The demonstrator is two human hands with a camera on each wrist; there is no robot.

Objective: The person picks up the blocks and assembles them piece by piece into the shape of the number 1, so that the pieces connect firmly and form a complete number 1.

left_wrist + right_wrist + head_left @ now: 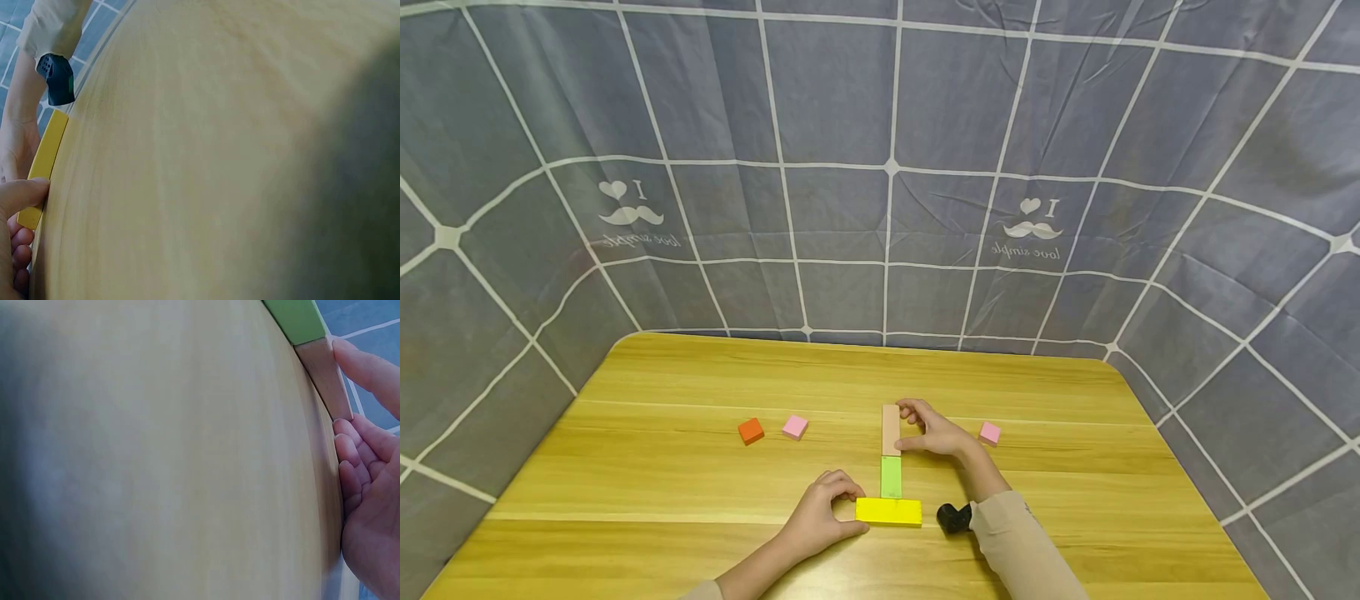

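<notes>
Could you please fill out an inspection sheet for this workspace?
Surface: wood-grain table.
Job's things: yellow block lying crosswise, with green block and beige block lined up beyond it.
Clutter: orange block and one pink block at left, another pink block at right.
Hands: left hand pinches the yellow block's left end; right hand grips the beige block from its right side; black device at right sleeve.
Cables: nothing seen.
Surroundings: grey gridded curtain behind and along both sides.

Left hand (9, 240) at left margin, pinching yellow block (49, 147) near its lower end. Beyond: right hand (17, 145), partly hidden; beige sleeve (55, 28), dark device (58, 81) at cuff. Wooden tabletop (162, 162) mid-view, blurred dark shape (353, 187) right
</notes>
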